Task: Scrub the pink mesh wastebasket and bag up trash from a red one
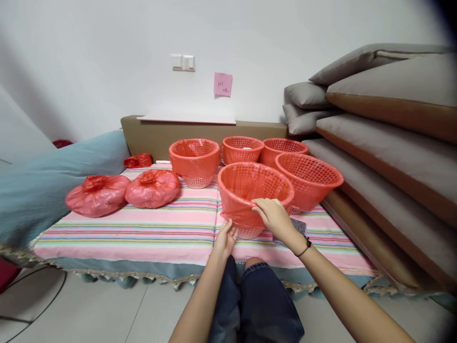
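In front of me a red plastic basket (255,232) stands on the striped cloth, lined with a thin red plastic bag (237,212) folded down over its outside. My right hand (276,218) is closed over the near rim, on basket and bag together. Low on the near side, my left hand (226,238) pinches the hanging edge of the bag. Its fingertips touch the bag just above the basket's bare lattice. Part of a dark grey cloth-like piece (299,226) shows beneath my right wrist.
Behind stand a bag-lined basket (199,182) and several red baskets (309,181). Two tied red bags (98,195) lie left, near a red plastic roll (138,160). Stacked grey-brown cushions (389,133) rise along the right. A blue-covered armrest (85,162) bounds the left.
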`<state>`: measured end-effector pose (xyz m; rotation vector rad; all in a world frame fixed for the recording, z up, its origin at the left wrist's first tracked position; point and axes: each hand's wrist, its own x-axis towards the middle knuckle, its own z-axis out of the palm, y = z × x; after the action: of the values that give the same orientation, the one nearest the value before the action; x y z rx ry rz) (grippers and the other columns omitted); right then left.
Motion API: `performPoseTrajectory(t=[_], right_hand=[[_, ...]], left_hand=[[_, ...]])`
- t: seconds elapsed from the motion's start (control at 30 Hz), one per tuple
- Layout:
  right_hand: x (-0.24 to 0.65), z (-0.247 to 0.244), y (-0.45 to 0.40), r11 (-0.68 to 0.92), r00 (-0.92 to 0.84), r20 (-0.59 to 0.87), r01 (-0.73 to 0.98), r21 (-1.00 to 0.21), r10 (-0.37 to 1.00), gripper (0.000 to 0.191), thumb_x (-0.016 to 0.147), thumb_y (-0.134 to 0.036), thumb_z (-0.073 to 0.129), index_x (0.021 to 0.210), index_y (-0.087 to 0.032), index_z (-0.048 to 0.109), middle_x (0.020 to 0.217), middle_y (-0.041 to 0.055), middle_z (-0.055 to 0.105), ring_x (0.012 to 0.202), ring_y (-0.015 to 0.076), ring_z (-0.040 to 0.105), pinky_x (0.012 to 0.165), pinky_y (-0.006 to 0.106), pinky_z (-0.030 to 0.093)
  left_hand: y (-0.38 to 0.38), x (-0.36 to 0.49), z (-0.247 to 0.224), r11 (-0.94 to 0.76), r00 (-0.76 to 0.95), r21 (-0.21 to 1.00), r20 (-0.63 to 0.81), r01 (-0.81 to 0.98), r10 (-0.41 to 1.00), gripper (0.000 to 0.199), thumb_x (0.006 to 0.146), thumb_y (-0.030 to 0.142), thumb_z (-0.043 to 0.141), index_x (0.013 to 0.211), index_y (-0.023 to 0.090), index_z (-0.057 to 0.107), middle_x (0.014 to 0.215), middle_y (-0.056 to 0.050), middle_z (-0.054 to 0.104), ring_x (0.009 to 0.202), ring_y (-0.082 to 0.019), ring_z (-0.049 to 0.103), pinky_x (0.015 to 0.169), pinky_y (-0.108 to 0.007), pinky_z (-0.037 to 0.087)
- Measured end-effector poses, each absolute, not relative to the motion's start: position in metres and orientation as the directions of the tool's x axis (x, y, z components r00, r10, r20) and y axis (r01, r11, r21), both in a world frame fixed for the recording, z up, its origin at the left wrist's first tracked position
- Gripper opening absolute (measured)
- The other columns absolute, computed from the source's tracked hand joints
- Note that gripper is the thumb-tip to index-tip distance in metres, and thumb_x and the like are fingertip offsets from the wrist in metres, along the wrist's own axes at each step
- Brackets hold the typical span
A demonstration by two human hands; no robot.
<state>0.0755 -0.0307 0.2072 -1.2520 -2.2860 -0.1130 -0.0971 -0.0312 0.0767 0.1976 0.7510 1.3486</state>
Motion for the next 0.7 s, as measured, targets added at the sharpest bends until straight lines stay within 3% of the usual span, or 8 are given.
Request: performPoseTrajectory(t=[0.1,0.27,0.43,0.5,0.57,0.63,0.7], right_hand=[[0.082,0.206,-0.040,0.638,-0.470,0.515,0.740,-0.214,0.717,0.028,0.103,-0.029,0.040,0.107,-0.018,0.066,0.102,0.0080,0.074,0.090,0.0216,0.064,0.080,0.034,0.040],[0.067,0.195,-0.059,0.670,-0.533,0.488,0.726,-0.156,0.691,0.029,0.103,-0.032,0.041,0.103,-0.019,0.066,0.091,0.0062,0.072,0.084,0.0212,0.060,0.077,0.034,0.037],[0.047,0.186,-0.069,0.638,-0.504,0.512,0.762,-0.116,0.695,0.028,0.102,-0.029,0.041,0.108,-0.019,0.066,0.094,0.0079,0.073,0.087,0.0230,0.061,0.083,0.038,0.040],[0.050,0.186,-0.070,0.659,-0.499,0.546,0.739,-0.136,0.673,0.031,0.102,-0.030,0.041,0.120,-0.019,0.063,0.112,0.0100,0.071,0.105,0.0252,0.061,0.097,0.043,0.040],[0.060,0.184,-0.068,0.665,-0.423,0.642,0.724,-0.185,0.639,0.042,0.101,-0.034,0.040,0.140,-0.021,0.049,0.139,0.0125,0.058,0.133,0.0283,0.046,0.113,0.052,0.030],[0.077,0.175,-0.066,0.591,-0.182,0.746,0.737,-0.327,0.640,0.055,0.100,-0.039,0.039,0.152,-0.022,0.032,0.157,0.0136,0.036,0.148,0.0301,0.025,0.119,0.059,0.019],[0.092,0.157,-0.061,0.436,0.192,0.703,0.665,-0.607,0.685,0.063,0.098,-0.046,0.041,0.154,-0.022,0.026,0.162,0.0145,0.024,0.151,0.0307,0.017,0.120,0.059,0.018]], left_hand=[[-0.056,-0.100,0.069,0.251,0.041,0.569,-0.355,-0.783,0.934,0.022,0.074,0.017,0.080,0.086,0.021,0.062,0.081,0.003,0.071,0.072,-0.008,0.067,0.082,-0.021,0.052],[-0.079,-0.103,0.053,0.350,0.066,0.673,-0.409,-0.651,0.910,0.030,0.064,0.023,0.088,0.082,0.016,0.065,0.070,0.000,0.068,0.058,-0.009,0.061,0.070,-0.024,0.051],[-0.075,-0.120,0.051,0.331,-0.114,0.793,-0.445,-0.512,0.888,0.027,0.069,0.023,0.083,0.069,0.018,0.057,0.065,0.001,0.063,0.067,-0.013,0.063,0.075,-0.025,0.049],[-0.073,-0.130,0.060,0.281,-0.226,0.839,-0.420,-0.466,0.879,0.020,0.075,0.025,0.079,0.080,0.019,0.060,0.081,-0.002,0.068,0.088,-0.018,0.066,0.082,-0.027,0.048],[-0.071,-0.139,0.074,0.197,-0.313,0.881,-0.351,-0.430,0.883,0.023,0.080,0.030,0.074,0.098,0.022,0.062,0.111,-0.005,0.068,0.115,-0.020,0.060,0.094,-0.028,0.045],[-0.071,-0.142,0.093,0.037,-0.349,0.927,-0.176,-0.372,0.921,0.041,0.080,0.031,0.075,0.117,0.027,0.058,0.141,-0.005,0.054,0.137,-0.020,0.045,0.106,-0.027,0.039],[-0.070,-0.138,0.110,-0.136,-0.318,0.944,0.034,-0.302,0.947,0.069,0.071,0.026,0.083,0.132,0.030,0.050,0.156,-0.005,0.039,0.148,-0.022,0.030,0.114,-0.028,0.031]])
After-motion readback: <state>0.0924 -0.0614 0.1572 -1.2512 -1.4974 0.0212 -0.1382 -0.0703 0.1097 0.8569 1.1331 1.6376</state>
